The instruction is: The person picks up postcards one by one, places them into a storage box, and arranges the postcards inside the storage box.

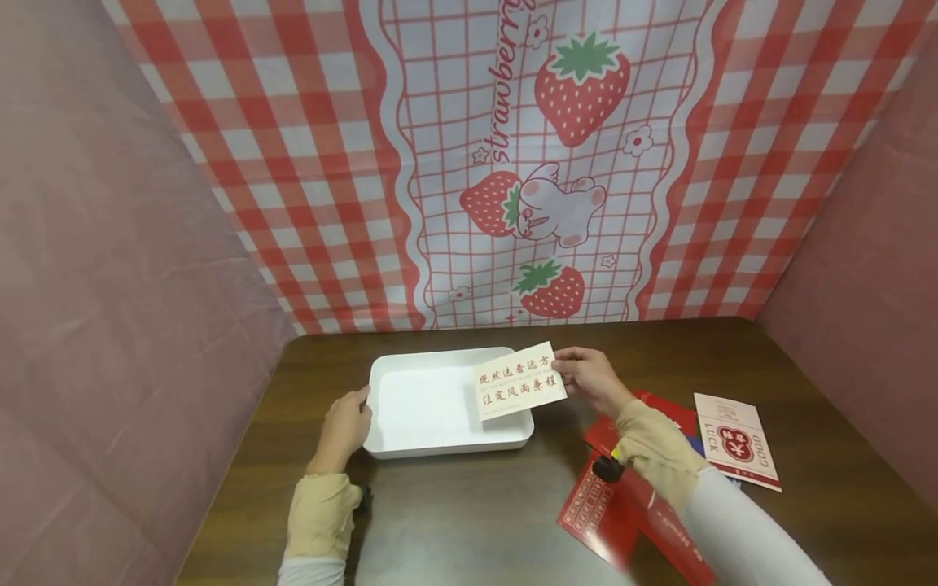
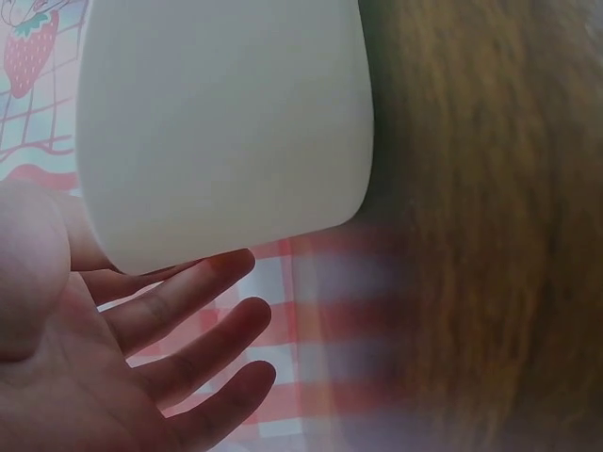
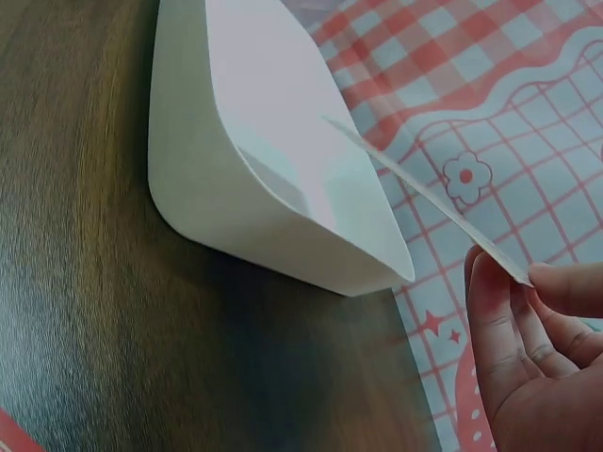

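Note:
A shallow white tray [image 1: 428, 407] with rounded corners lies on the table. At its left end my left hand [image 1: 348, 426] pinches the rim, thumb over the edge; the other fingers [image 2: 212, 344] spread out beside the outer wall in the left wrist view. My right hand [image 1: 592, 378] holds a cream card [image 1: 516, 382] with red Chinese writing by its right edge, between thumb and fingers. The card slants over the right part of the tray. Seen edge-on in the right wrist view, the card [image 3: 443, 207] reaches in above the tray's rim.
Right of the tray, under and around my right forearm, lie several red cards or envelopes [image 1: 597, 513] and a white "GOOD LUCK" card [image 1: 740, 443]. A checked strawberry cloth [image 1: 513, 163] hangs behind the brown table [image 1: 293, 382], with pinkish cloth walls on both sides.

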Action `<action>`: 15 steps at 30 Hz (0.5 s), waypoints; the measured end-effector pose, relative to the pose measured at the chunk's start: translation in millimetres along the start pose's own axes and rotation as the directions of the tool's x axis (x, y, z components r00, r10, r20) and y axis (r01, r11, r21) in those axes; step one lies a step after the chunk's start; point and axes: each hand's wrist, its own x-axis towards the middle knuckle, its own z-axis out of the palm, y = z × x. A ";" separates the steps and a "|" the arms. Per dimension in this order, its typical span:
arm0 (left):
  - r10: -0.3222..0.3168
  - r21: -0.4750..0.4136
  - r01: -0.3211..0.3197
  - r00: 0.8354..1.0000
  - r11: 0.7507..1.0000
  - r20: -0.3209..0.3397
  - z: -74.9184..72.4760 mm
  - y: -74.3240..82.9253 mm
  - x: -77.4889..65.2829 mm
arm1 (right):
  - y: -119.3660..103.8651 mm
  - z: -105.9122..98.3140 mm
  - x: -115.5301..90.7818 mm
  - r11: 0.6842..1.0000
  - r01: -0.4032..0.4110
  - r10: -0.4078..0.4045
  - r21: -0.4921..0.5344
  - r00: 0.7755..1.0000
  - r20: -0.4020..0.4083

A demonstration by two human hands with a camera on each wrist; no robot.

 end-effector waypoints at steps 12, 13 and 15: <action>0.005 0.001 -0.006 1.000 1.000 0.016 -2.9 0.1 -0.7 | 5.3 22.1 2.8 1.000 -0.025 0.025 0.011 1.000 -0.017; 0.003 0.000 -0.003 1.000 1.000 0.017 -3.0 0.4 -0.6 | 5.7 23.4 3.0 1.000 -0.023 0.023 0.006 1.000 -0.013; -0.003 -0.002 0.003 1.000 1.000 0.019 -3.2 0.6 -0.4 | 5.7 26.2 3.5 1.000 -0.027 0.027 -0.001 0.999 -0.019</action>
